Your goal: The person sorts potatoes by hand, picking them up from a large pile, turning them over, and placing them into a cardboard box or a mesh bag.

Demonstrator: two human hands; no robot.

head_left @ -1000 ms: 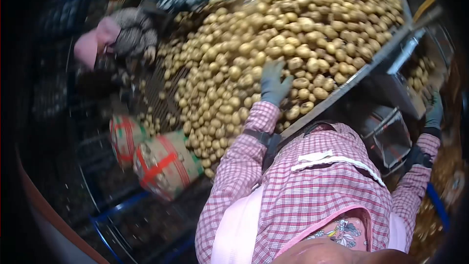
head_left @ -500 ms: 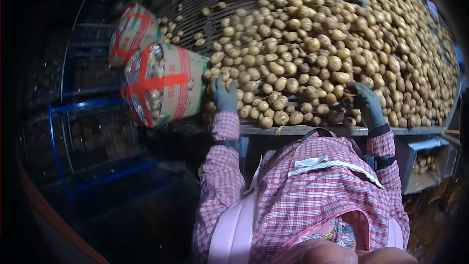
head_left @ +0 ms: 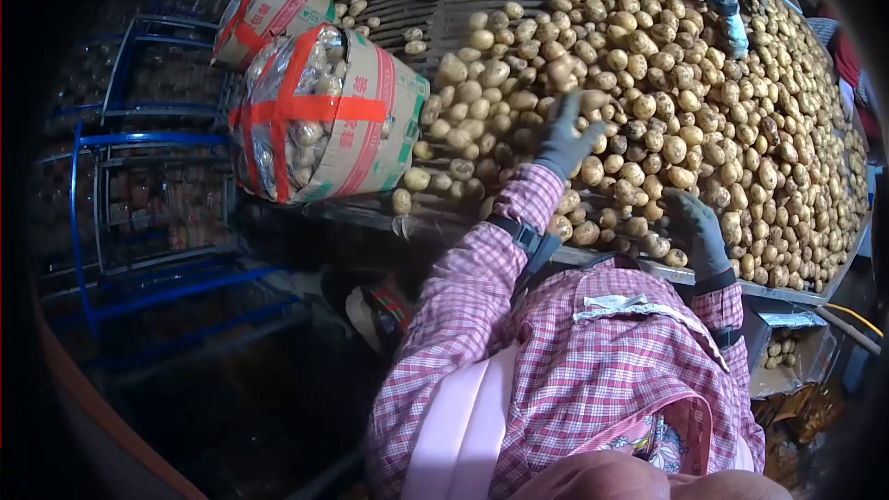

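Note:
A wide sorting table (head_left: 593, 259) carries a thick layer of pale potatoes (head_left: 704, 120). My left hand (head_left: 565, 134), in a grey glove, reaches out over the potatoes near the middle with its fingers spread. My right hand (head_left: 693, 230), also in a grey glove, rests on the potatoes close to the near edge; whether it grips one I cannot tell. Both arms wear pink checked sleeves.
Two cardboard boxes of potatoes bound with red tape (head_left: 319, 120) (head_left: 273, 0) lie on the table's left end. Blue metal racks (head_left: 139, 176) stand at the left. Another person's gloved hand (head_left: 734, 32) works at the far side. A small box of potatoes (head_left: 782, 352) sits below at right.
My left hand has moved from the table's near left edge by the box out to the middle of the potatoes. The view has shifted, and the boxes now sit higher and nearer.

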